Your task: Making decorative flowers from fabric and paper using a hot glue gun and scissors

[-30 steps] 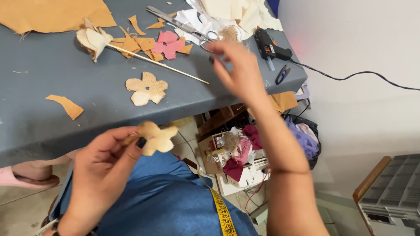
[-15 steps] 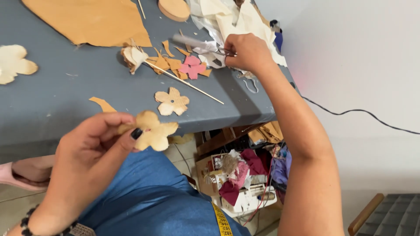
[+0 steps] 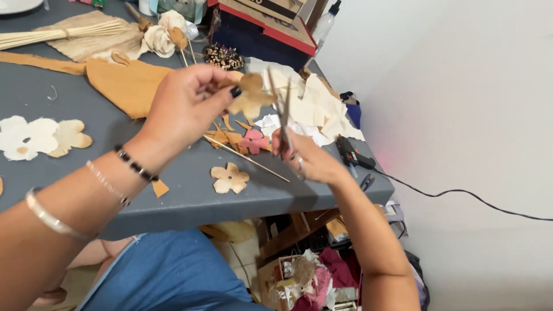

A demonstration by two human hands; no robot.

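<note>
Above the grey table (image 3: 190,201), the left hand (image 3: 187,106) pinches a tan flower cutout (image 3: 249,97) while the right hand (image 3: 305,158) grips scissors (image 3: 283,115) beside it, apparently mid-trimming, other cut flowers (image 3: 229,178) lying finished below.

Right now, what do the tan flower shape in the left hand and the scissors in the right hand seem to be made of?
The tan flower-shaped cutout, pinched in the left hand, looks like thin leather or stiff fabric: matte, with softly curling petals. I cannot tell which. The slim scissors in the right hand seem to be metal: thin, grey, slightly shiny blades.
</note>
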